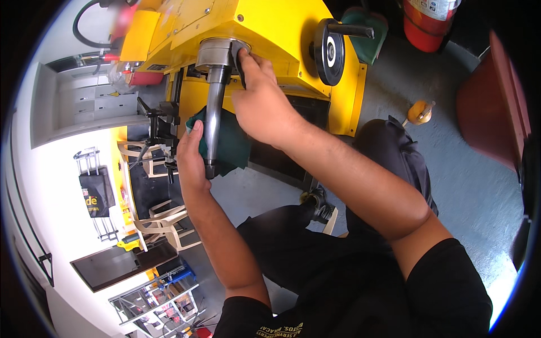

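Metal shaft (pixel 213 121) at 10 o'clock, fixed in yellow machine (pixel 276 28). Left hand (pixel 193 160), 9 o'clock, grips green cloth (pixel 234 143) behind shaft, likely backing it. Right hand (pixel 264 104), 12 o'clock, pinches dark pad (pixel 236 56) at collar (pixel 214 54), probably for contact.

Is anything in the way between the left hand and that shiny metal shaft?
No obstruction is visible: the left hand is close beside the metal shaft. A dark green sheet shows behind the shaft.
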`<state>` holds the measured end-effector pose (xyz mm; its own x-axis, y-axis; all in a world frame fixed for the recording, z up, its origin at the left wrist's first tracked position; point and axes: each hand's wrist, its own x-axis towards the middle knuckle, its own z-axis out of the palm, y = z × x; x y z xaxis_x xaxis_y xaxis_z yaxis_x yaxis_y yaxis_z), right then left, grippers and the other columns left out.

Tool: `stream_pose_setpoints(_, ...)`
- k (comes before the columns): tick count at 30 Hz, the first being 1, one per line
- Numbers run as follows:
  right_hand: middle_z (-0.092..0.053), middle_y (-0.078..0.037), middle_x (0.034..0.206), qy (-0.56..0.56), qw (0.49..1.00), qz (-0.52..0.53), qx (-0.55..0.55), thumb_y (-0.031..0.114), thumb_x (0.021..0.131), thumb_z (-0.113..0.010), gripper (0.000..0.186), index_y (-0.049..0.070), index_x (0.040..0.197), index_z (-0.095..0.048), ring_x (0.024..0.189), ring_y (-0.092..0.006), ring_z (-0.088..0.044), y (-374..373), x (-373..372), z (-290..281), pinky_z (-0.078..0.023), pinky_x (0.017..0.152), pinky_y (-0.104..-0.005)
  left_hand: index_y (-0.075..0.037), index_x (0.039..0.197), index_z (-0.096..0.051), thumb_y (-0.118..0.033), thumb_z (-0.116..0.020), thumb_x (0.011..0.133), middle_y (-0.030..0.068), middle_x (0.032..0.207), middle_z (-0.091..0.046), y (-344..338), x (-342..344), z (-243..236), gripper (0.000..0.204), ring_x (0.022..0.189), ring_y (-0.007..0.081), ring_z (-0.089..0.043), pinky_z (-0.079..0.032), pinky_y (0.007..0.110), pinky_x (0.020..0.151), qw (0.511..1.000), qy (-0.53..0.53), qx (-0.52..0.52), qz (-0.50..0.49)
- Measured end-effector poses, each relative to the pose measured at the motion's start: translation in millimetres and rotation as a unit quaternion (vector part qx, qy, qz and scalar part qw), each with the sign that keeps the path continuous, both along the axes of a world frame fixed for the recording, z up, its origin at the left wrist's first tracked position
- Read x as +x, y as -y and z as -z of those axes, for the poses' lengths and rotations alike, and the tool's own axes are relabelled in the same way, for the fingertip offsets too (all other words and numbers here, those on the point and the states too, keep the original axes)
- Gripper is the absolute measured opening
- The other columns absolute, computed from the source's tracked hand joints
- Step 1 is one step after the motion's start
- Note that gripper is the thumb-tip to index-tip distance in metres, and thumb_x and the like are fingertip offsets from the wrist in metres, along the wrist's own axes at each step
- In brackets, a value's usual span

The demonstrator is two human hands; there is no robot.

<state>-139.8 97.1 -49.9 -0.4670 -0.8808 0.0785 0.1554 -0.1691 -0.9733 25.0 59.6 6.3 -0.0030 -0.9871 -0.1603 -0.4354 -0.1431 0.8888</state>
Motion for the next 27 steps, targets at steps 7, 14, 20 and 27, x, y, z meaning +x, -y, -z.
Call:
stream_pose_setpoints(7,-0.036,-0.038,0.155,0.054,0.998,0.010,0.018,0.004,0.089,-0.047,0.075,-0.014,0.157,-0.019,0.150,-0.0414,-0.033,5.1,18.1,6.2,-0.026,0.123,-0.0372,0.001,0.128,-0.066,-0.034,-0.071,0.096,0.0085,0.121,-0.066,4.4,7.6,3.3,0.048,0.108,0.0191,-0.065,-0.051,0.034,0.094,0.999,-0.014,-0.005,0.032)
stream_pose_setpoints(14,-0.033,-0.038,0.157,0.020,1.000,0.005,-0.004,0.003,0.089,-0.048,0.077,-0.017,0.156,-0.016,0.152,-0.0406,-0.031,12.1,13.7,20.2,-0.025,0.123,-0.0351,0.000,0.125,-0.067,-0.035,-0.072,0.096,0.0081,0.116,-0.068,4.3,4.4,1.6,0.046,0.104,0.0192,-0.066,-0.053,0.034,0.091,0.999,-0.027,0.012,0.035)
stream_pose_setpoints(20,-0.022,-0.047,0.155,0.092,0.993,-0.072,-0.035,0.006,0.089,-0.049,0.075,-0.026,0.148,-0.016,0.151,-0.0524,-0.020,15.7,10.2,26.0,-0.018,0.128,-0.0420,0.000,0.123,-0.068,-0.033,-0.071,0.096,0.0080,0.116,-0.068,6.1,6.8,3.5,0.042,0.103,0.0187,-0.066,-0.053,0.034,0.090,1.000,-0.024,-0.001,0.018)
stream_pose_setpoints(27,-0.017,-0.048,0.156,0.072,0.993,-0.078,-0.044,0.005,0.090,-0.048,0.078,-0.026,0.149,-0.009,0.152,-0.0522,-0.018,11.2,3.0,19.4,-0.017,0.128,-0.0418,-0.001,0.121,-0.069,-0.033,-0.071,0.097,0.0077,0.113,-0.069,1.8,0.6,-1.0,0.040,0.101,0.0179,-0.067,-0.052,0.033,0.091,1.000,-0.020,0.012,0.011)
